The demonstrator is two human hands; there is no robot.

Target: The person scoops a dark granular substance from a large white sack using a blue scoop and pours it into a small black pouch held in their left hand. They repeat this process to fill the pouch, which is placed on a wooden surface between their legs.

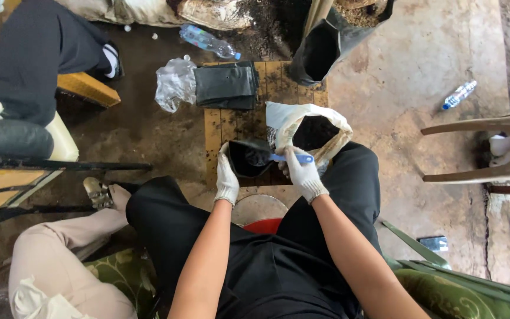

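Black bag [248,160] sits near the middle of the frame, mouth open. I see my left hand [226,177] pinching its left rim with closed fingers. My right hand [302,171] grips a blue scoop [287,158] over the bag. Just right is a white sack [311,130] full of dark soil. Folded black bags [226,85] lie above on a wooden board [219,127].

— What colours are in front of you?

— My gloves [226,177] are white, my trousers [267,260] black. I hold a black bag [246,160] and a blue scoop [287,158].

— And around?

— The sack [326,121] is cream with dark soil inside. The folded bags [226,85] are black, the mat [231,127] brown with dark grid lines, the cushion [122,272] green, floral.
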